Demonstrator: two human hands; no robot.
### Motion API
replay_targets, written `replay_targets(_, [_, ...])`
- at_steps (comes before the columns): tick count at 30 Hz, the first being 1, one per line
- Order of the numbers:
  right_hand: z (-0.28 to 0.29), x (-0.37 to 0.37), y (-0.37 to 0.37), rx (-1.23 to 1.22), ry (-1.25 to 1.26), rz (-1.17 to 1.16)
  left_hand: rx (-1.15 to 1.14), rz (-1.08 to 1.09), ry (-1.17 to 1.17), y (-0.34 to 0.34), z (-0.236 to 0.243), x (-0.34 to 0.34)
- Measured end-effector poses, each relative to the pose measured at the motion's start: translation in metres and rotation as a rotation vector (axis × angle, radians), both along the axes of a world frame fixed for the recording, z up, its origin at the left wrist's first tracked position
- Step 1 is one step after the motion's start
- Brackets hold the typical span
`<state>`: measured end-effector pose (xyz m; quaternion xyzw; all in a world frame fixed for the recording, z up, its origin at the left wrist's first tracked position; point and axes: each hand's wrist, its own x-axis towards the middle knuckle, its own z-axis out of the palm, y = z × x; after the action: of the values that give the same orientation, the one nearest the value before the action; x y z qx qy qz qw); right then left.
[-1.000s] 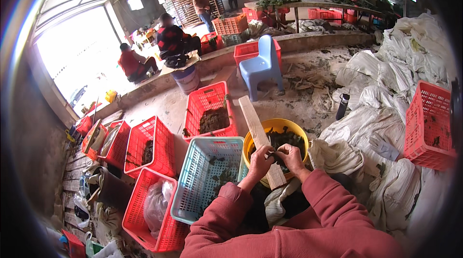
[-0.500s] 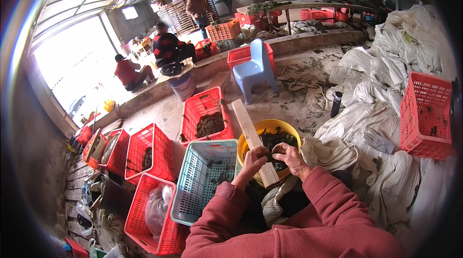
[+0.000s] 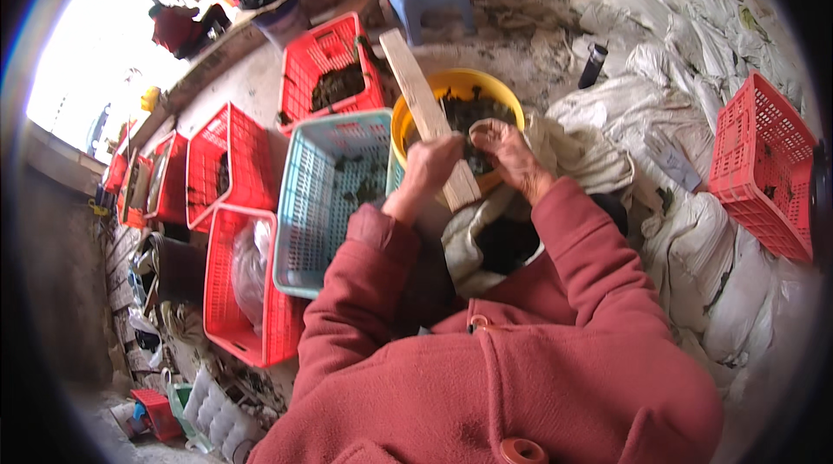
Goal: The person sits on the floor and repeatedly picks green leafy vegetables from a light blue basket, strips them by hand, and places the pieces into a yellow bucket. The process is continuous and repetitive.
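Fingers curled in, a worker's left hand is over a wooden board lying across a yellow bucket, the right hand half-curled beside it; blur hides whether either pinches anything. Dark leafy pieces lie in the bucket, so plenty appears left to handle, while the pale teal basket alongside holds only scattered scraps. Beyond, a red crate carries a dark heap; a nearer crate contains a clear plastic bag.

Dusty-red coat with long sleeves and big round reddish buttons
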<state>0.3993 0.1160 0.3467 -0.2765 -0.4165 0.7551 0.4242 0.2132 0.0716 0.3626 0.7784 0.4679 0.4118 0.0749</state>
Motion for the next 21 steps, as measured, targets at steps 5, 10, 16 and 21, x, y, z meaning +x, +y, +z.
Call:
replay_targets(5, [0.008, 0.009, -0.002, 0.044, -0.122, 0.044, -0.307, 0.213, -0.352, 0.003, 0.015, -0.014])
replay_targets(10, [0.023, 0.005, -0.004, 0.51, -0.627, 0.001, -0.41, 0.164, -0.477, 0.004, 0.017, -0.017])
replay_targets(16, [0.025, -0.016, -0.016, 0.722, -0.719, 0.043, -0.333, 0.074, -0.376, 0.002, -0.002, 0.0])
replay_targets(21, [0.03, -0.004, -0.02, 0.768, -0.92, 0.103, -0.345, 0.087, -0.551, -0.01, 0.013, -0.003])
